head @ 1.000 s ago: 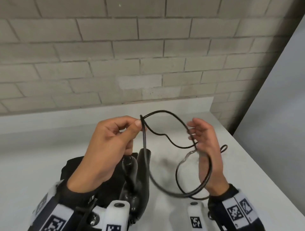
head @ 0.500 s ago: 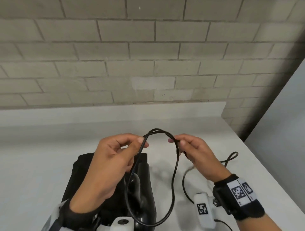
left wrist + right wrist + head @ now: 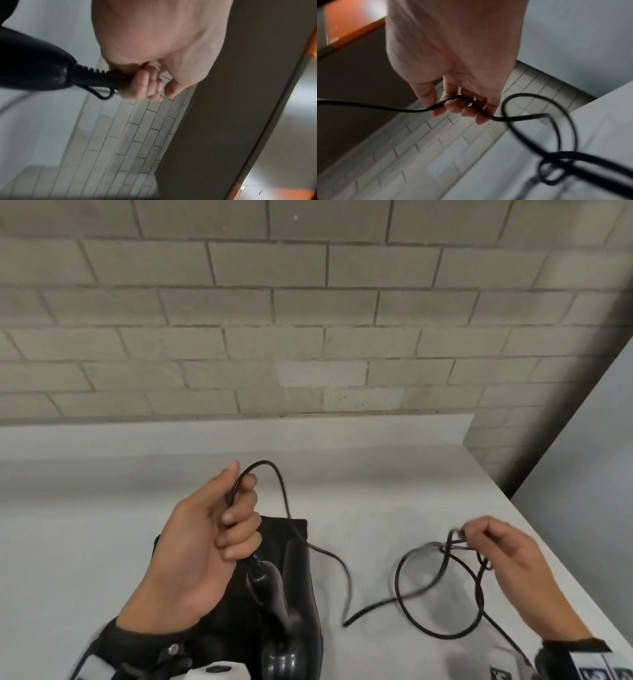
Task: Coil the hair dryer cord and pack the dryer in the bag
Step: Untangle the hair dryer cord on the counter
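Observation:
The black hair dryer point(image 3: 291, 614) lies on a black bag point(image 3: 239, 559) at the near middle of the white table point(image 3: 85, 525). My left hand point(image 3: 219, 529) grips the cord point(image 3: 284, 498) just past the dryer's ribbed strain relief point(image 3: 96, 75), fingers curled round it. From there the cord arches up, drops over the bag, and runs right across the table. Further right, my right hand point(image 3: 493, 546) pinches the cord point(image 3: 412, 110) above a loose loop point(image 3: 442, 594), and several strands hang below its fingers.
A grey brick wall point(image 3: 308, 320) rises behind the table's low white backsplash point(image 3: 239, 436). The table's right edge point(image 3: 561, 570) runs close past my right hand, with a grey panel point(image 3: 589, 474) beyond it.
My hands, close together half a second ago, have parted: the right hand swung out to the right and down with a farther stretch of cord. The left hand turned palm-up, still gripping.

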